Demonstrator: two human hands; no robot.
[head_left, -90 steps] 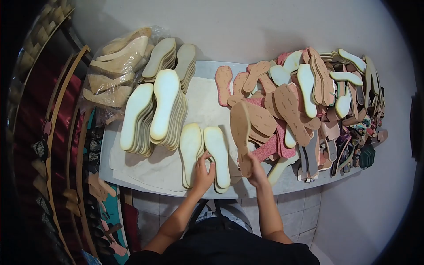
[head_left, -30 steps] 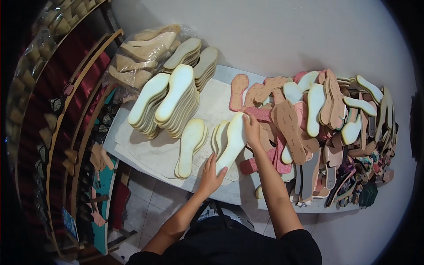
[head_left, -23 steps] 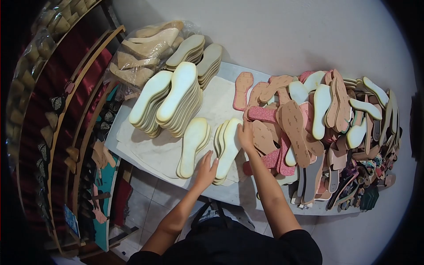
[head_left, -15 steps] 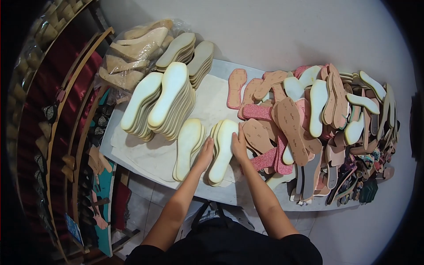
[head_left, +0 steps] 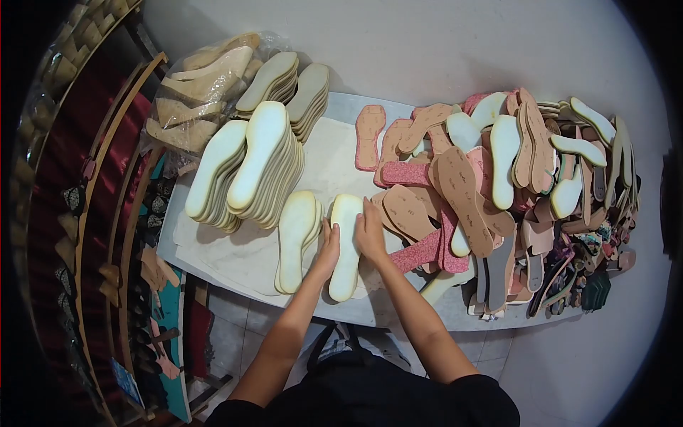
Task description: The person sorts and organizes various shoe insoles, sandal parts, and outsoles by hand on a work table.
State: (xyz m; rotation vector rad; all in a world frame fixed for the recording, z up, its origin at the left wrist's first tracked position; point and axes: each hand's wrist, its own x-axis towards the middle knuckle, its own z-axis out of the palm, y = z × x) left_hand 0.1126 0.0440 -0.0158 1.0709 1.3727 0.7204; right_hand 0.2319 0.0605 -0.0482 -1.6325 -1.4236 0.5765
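A small stack of cream insoles (head_left: 344, 249) lies near the table's front edge, between my two hands. My left hand (head_left: 328, 249) presses against its left side, and my right hand (head_left: 371, 231) holds the upper right side. Just left of my left hand is another short stack of cream insoles (head_left: 294, 238). Farther left stand two tall stacks, one of pale insoles (head_left: 217, 167) and one beside it (head_left: 260, 153). Brown insoles (head_left: 409, 213) lie right of my right hand.
Two stacks of greyish insoles (head_left: 269, 80) and a plastic bag of wedge-shaped pieces (head_left: 203, 85) are at the back left. A large heap of pink, brown and white insoles (head_left: 466, 192) covers the table's right side. Racks (head_left: 107, 192) stand at the left.
The insoles between my hands now line up more evenly, where their edges were fanned out to the left before. The whole view has shifted slightly.
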